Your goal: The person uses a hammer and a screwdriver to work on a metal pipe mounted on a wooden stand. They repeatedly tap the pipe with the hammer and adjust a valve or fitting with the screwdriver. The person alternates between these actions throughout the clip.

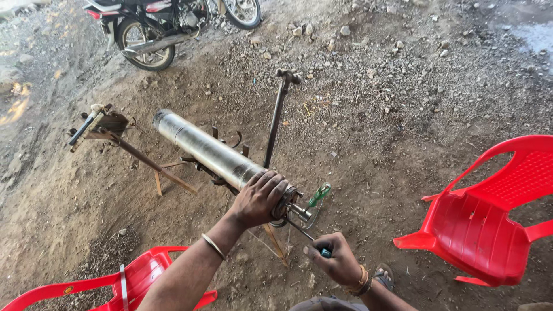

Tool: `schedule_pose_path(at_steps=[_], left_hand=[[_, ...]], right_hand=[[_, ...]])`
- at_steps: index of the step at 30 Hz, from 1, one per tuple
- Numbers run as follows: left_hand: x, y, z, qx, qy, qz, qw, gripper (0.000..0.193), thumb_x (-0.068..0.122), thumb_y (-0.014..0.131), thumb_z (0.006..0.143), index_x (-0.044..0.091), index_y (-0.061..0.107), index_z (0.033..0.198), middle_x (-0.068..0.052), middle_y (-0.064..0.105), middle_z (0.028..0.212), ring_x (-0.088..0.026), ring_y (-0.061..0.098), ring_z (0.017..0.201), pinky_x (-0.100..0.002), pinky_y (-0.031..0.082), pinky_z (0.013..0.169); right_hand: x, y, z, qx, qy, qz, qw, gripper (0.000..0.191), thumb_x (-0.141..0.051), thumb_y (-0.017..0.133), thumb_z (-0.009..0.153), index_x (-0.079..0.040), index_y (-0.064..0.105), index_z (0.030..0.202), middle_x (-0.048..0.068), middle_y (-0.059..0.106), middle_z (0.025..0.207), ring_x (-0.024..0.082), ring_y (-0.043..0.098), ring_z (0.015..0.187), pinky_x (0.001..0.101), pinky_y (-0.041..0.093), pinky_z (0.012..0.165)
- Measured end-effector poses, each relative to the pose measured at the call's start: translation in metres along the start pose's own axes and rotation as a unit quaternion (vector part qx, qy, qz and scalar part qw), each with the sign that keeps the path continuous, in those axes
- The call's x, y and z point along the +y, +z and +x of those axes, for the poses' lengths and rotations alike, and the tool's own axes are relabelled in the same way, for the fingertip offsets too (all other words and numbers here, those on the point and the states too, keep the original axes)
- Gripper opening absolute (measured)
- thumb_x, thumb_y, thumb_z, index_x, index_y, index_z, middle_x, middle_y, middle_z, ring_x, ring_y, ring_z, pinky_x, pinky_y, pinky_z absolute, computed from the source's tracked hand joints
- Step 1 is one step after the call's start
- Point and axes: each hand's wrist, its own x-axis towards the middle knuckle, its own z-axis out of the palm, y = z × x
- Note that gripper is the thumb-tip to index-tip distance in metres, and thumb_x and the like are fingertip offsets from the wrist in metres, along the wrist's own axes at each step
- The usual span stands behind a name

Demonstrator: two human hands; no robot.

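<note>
red plastic chair [489, 224], parked motorcycle [167, 26], loose stones [345, 30]

Metal cylinder [204, 150] on stand [173, 170], chairs [489, 224] either side, motorcycle [167, 26] behind.

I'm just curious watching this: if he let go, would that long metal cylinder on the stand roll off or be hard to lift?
The metal cylinder is round and smooth, so it would probably roll if freed. It looks solid and long, likely heavy. The left hand grips its end while the stand supports it, which probably steadies it.
</note>
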Motion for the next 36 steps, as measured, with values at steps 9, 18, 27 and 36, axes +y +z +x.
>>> schedule_pose_path(at_steps=[9,18,27,36], left_hand=[[0.002,0.0,0.0,-0.001,-0.018,-0.003,1.0,0.05,0.025,0.075,0.087,0.002,0.054,0.127,-0.02,0.067,0.122,-0.039,0.065,0.119,-0.056,0.046,0.111],[0.002,0.006,-0.01,0.007,-0.022,0.016,1.0,0.045,0.025,0.07,0.092,0.002,0.056,0.128,-0.02,0.067,0.123,-0.038,0.065,0.121,-0.056,0.046,0.113],[-0.002,0.012,-0.019,0.047,0.004,0.034,0.998,0.051,0.029,0.067,0.094,-0.001,0.051,0.131,-0.023,0.065,0.124,-0.04,0.064,0.121,-0.057,0.048,0.11],[0.009,0.055,-0.045,0.19,-0.041,0.133,0.972,0.041,0.024,0.066,0.101,0.005,0.048,0.133,-0.019,0.066,0.13,-0.037,0.064,0.125,-0.056,0.045,0.115]], right_hand=[[-0.052,-0.009,-0.002,-0.032,-0.12,-0.142,0.982,0.053,-0.017,0.076,0.085,-0.003,0.054,0.131,0.006,0.07,0.068,0.014,0.062,0.053,0.0333,0.052,0.053],[-0.058,-0.008,-0.01,0.027,-0.222,-0.282,0.933,0.037,-0.01,0.072,0.085,-0.001,0.068,0.121,0.011,0.072,0.076,0.025,0.069,0.063,0.0402,0.055,0.059],[0.008,-0.027,-0.032,0.066,-0.181,-0.185,0.964,0.035,-0.003,0.072,0.082,-0.005,0.076,0.117,0.006,0.068,0.066,0.014,0.063,0.057,0.0325,0.051,0.054],[0.052,-0.04,-0.021,0.165,-0.041,-0.006,0.985,0.026,-0.005,0.072,0.089,-0.005,0.079,0.113,-0.001,0.069,0.065,0.004,0.06,0.056,0.0232,0.05,0.048]])
